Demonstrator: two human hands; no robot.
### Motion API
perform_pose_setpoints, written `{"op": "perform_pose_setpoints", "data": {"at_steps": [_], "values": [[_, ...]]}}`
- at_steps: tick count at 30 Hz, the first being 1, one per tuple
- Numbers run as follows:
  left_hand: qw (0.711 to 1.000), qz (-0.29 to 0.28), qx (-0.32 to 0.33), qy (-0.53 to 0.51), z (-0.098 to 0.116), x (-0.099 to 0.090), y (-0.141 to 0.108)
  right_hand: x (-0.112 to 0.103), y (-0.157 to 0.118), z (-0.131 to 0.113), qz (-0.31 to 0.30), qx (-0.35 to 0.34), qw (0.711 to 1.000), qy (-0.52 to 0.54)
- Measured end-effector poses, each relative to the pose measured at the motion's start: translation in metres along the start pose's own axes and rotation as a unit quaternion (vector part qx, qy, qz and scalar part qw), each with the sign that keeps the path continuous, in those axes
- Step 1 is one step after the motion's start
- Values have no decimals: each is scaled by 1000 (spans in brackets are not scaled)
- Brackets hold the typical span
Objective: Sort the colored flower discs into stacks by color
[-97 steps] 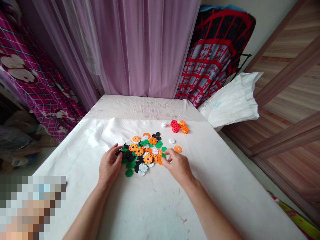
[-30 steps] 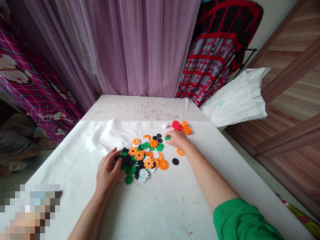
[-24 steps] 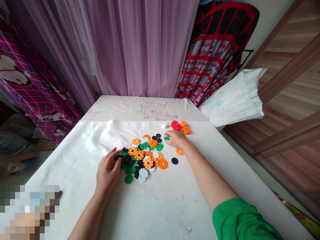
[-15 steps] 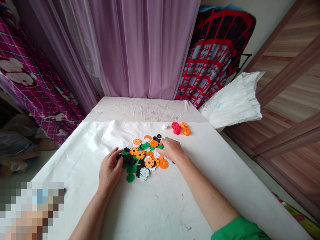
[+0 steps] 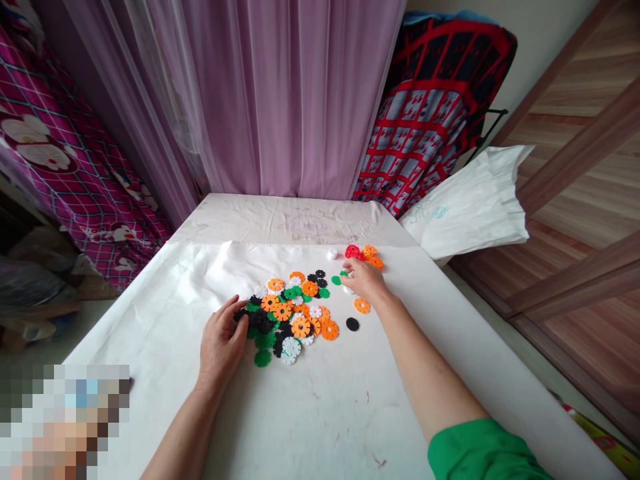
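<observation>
Orange, green, black and white notched discs (image 5: 301,327) lie in a loose pile on the white-covered table (image 5: 300,413). At the pile's left edge, my left hand (image 5: 223,337) touches black discs, its thumb and fingers apart. My right hand (image 5: 366,280) is beyond the pile on the right, close to the red discs (image 5: 353,252) and orange discs (image 5: 370,251). Its fingertips are near small green discs (image 5: 336,281); what they hold, if anything, is too small to tell. A white disc cluster (image 5: 332,253) sits left of the red ones. An orange disc (image 5: 361,306) and a black disc (image 5: 353,324) lie apart.
A white bag (image 5: 470,207) stands at the table's right back edge. Purple curtains (image 5: 300,100) hang behind the table. On the right are wooden doors (image 5: 590,267), and a red patterned cloth (image 5: 420,120) is at the back.
My right hand has moved from the pile's right side toward the red and orange discs. The separate orange and black discs now show fully. My left hand has stayed at the pile.
</observation>
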State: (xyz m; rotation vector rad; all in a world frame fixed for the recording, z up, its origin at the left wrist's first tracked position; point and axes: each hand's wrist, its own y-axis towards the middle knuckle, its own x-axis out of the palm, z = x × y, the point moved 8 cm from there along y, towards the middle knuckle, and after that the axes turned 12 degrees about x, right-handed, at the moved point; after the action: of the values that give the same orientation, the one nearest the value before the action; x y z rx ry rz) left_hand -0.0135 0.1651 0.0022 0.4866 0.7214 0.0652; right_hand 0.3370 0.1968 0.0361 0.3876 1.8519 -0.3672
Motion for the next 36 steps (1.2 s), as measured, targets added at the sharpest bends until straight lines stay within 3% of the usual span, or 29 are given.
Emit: {"op": "perform_pose_setpoints", "data": {"at_steps": [6, 27, 33, 36], "values": [[1000, 1, -7, 1, -2, 0, -1, 13, 9, -8, -28, -53, 998, -13], [1000, 2, -2, 4, -3, 1, -1, 29, 12, -14, -26, -79, 993, -84], [1000, 9, 4, 4, -1, 0, -1, 14, -7, -25, 6, -95, 991, -97], [1000, 6, 7, 7, -1, 1, 0, 18, -25, -33, -28, -117, 988, -100]]}}
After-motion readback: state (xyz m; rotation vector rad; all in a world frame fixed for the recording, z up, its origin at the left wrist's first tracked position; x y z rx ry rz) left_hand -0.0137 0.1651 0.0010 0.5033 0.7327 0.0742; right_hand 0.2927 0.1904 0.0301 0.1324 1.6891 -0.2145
